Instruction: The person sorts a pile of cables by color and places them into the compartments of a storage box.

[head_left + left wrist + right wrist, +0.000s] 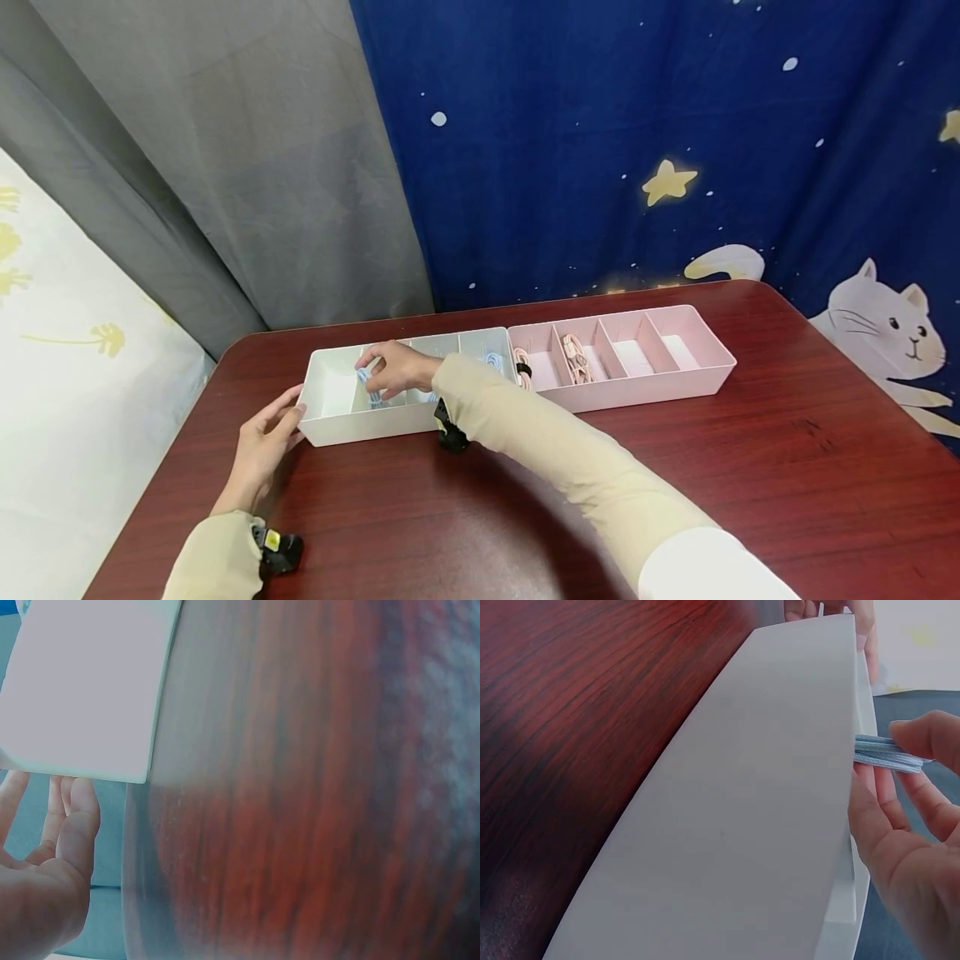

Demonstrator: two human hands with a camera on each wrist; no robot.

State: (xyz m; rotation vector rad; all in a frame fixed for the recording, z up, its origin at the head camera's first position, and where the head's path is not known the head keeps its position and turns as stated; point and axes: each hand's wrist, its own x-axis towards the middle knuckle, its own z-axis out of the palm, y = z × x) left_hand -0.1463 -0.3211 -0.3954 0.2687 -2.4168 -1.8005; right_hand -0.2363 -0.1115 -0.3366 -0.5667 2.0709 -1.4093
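Note:
A long white divided organizer box (367, 429) stands on the table. My right hand (401, 369) reaches into its second compartment from the left and pinches a coiled light blue cable (889, 755) between thumb and fingers; part of the coil is hidden behind the box wall in the right wrist view. At the box's left end is my left hand (262, 437), its fingers against the end wall and its thumb by the front corner. More blue cable (494, 361) lies in the rightmost compartment. The leftmost compartment holds nothing.
A pink divided box (652, 387) adjoins the white one on the right. Inside it are a pink cable with a black band (523, 369) and another pink coil (577, 360). The brown wooden table (420, 517) extends in front, with curtains (570, 167) behind.

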